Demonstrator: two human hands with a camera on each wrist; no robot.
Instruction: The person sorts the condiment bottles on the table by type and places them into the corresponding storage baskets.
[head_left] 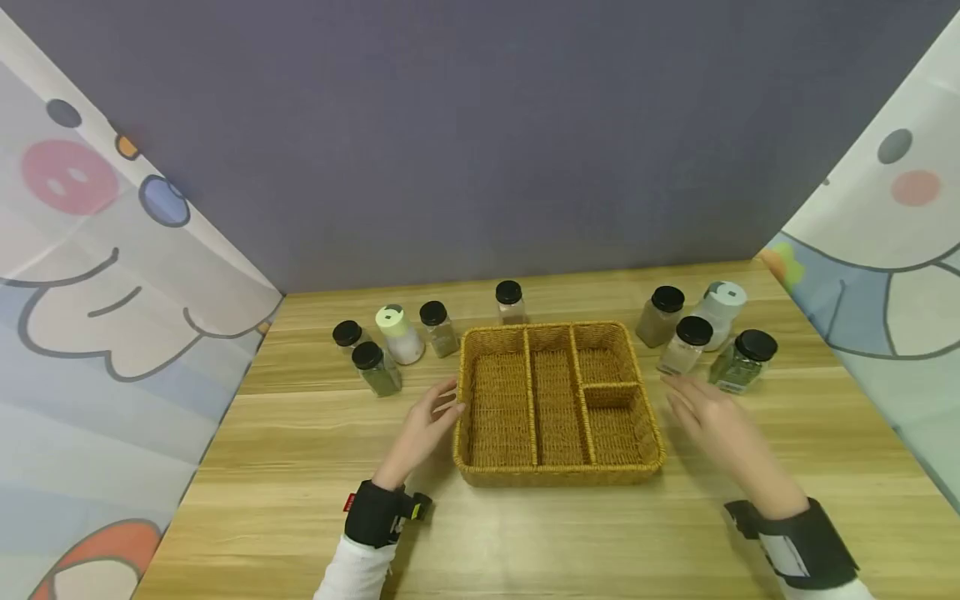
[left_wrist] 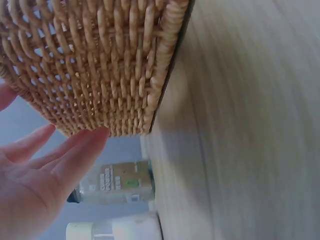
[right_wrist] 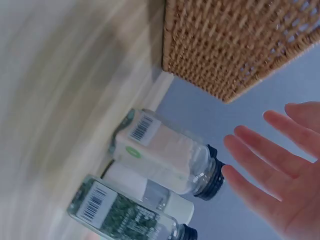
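Note:
A woven basket (head_left: 558, 477) with several compartments sits in the middle of the wooden table. My left hand (head_left: 427, 425) is at its left wall, fingers extended with the tips right at the weave; the left wrist view shows these fingers (left_wrist: 80, 150) against the basket side (left_wrist: 90, 75). My right hand (head_left: 716, 417) hovers off the basket's right side, slightly blurred. In the right wrist view its spread fingers (right_wrist: 265, 165) hold nothing and point toward a black-capped jar of pale powder (right_wrist: 160, 150). A jar of green flakes (head_left: 738, 362) stands just beyond that hand.
Behind the right hand are another black-capped jar (head_left: 660, 317) and a white-capped bottle (head_left: 720, 312). One small jar (head_left: 512, 304) stands behind the basket. Left of it are a green-capped bottle (head_left: 401, 336) and several black-capped jars, including one (head_left: 440, 329). A grey panel (head_left: 480, 150) closes the back.

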